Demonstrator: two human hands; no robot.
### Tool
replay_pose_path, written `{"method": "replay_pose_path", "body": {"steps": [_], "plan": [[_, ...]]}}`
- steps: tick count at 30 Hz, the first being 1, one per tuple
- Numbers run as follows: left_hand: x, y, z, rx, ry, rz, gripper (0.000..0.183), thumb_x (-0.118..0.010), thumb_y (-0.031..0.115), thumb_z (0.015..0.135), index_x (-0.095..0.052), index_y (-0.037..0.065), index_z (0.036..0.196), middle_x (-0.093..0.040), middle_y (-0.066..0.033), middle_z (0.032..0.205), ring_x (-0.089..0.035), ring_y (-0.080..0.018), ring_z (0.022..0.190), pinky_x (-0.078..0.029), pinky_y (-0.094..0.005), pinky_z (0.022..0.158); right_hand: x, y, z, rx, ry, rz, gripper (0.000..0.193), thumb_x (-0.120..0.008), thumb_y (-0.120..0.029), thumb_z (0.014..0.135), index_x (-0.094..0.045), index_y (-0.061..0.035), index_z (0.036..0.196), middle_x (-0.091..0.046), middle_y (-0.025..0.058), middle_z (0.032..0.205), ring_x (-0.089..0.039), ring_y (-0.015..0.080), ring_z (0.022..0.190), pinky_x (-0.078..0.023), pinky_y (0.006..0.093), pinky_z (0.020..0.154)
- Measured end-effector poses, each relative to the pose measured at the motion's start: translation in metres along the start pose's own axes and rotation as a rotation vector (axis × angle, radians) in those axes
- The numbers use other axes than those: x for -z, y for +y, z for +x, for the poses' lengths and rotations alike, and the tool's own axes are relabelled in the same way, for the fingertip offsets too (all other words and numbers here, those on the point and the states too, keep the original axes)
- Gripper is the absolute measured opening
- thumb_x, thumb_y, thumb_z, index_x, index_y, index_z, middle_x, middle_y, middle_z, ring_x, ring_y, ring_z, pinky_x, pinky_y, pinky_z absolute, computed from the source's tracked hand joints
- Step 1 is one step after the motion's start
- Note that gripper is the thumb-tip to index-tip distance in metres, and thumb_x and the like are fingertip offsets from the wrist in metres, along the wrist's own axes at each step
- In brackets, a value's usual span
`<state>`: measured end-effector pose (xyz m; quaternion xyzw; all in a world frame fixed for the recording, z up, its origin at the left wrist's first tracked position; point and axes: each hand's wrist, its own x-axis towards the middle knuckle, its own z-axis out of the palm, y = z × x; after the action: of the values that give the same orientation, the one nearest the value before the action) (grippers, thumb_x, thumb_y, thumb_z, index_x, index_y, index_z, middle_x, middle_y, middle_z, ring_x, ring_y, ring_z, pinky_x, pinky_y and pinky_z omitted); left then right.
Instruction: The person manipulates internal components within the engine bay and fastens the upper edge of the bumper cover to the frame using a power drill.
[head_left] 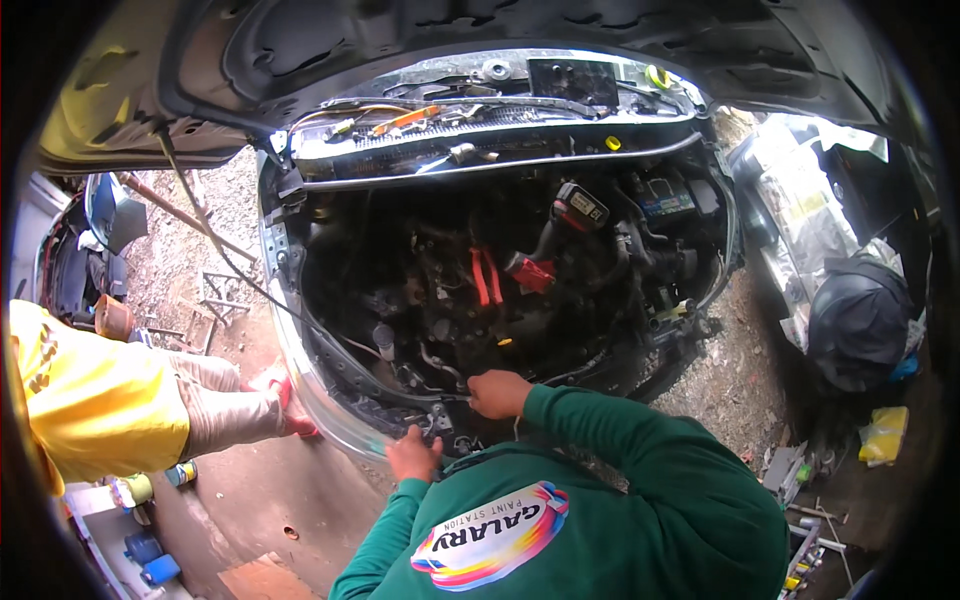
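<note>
The engine bay [530, 325] lies at twelve o'clock; the right hand [498, 394], fingers curled, is at the bay's six, the left hand [413, 457] at its seven (I cannot tell what either's fingers hold).

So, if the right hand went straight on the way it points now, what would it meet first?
The right hand points toward the picture's left, so probably the pale curved pipe just ahead of it; depth there is unclear, so it might pass above.
</note>
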<state>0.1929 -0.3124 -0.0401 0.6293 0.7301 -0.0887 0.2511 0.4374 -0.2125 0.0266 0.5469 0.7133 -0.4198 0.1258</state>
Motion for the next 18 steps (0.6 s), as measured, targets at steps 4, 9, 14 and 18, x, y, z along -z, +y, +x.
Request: {"method": "replay_pose_path", "body": {"steps": [4, 9, 14, 18], "plan": [[0.003, -0.004, -0.003, -0.069, 0.043, -0.048, 0.041, -0.078, 0.047, 0.085, -0.068, 0.012, 0.105, -0.078, -0.0164, 0.094, -0.074, -0.038, 0.093, -0.047, -0.049, 0.087, 0.011, 0.002, 0.011, 0.05, 0.063, 0.038, 0.035, -0.068, -0.033, 0.094, -0.071, -0.0055, 0.115, -0.076, 0.0214, 0.105, -0.072, 0.0409, 0.106, -0.056, 0.0529, 0.092], [0.0, -0.021, 0.003, -0.144, 0.039, -0.114, 0.036, -0.076, 0.041, 0.087, -0.069, 0.011, 0.107, -0.078, -0.0161, 0.089, -0.074, -0.0391, 0.089, -0.051, -0.0517, 0.08, -0.053, 0.002, 0.046, 0.211, -0.128, 0.061, 0.034, -0.069, -0.035, 0.091, -0.075, -0.006, 0.107, -0.076, 0.0211, 0.105, -0.072, 0.042, 0.104, -0.056, 0.0525, 0.091], [-0.003, -0.014, 0.012, -0.217, 0.017, 0.021, 0.027, -0.073, 0.033, 0.088, -0.065, 0.009, 0.099, -0.077, -0.0171, 0.086, -0.075, -0.0398, 0.084, -0.052, -0.052, 0.079, -0.115, -0.015, 0.067, 0.277, -0.2, 0.126, 0.037, -0.071, -0.039, 0.088, -0.078, -0.0054, 0.103, -0.076, 0.0223, 0.102, -0.072, 0.0424, 0.098, -0.056, 0.0523, 0.088], [0.006, -0.016, 0.012, -0.227, 0.012, 0.037, 0.026, -0.072, 0.031, 0.087, -0.061, 0.01, 0.096, -0.076, -0.0181, 0.084, -0.075, -0.0395, 0.082, -0.051, -0.0522, 0.08, -0.119, -0.025, 0.069, 0.198, -0.24, 0.21, 0.042, -0.071, -0.043, 0.091, -0.077, -0.003, 0.102, -0.075, 0.026, 0.101, -0.072, 0.0444, 0.098, -0.056, 0.0524, 0.088]]}}
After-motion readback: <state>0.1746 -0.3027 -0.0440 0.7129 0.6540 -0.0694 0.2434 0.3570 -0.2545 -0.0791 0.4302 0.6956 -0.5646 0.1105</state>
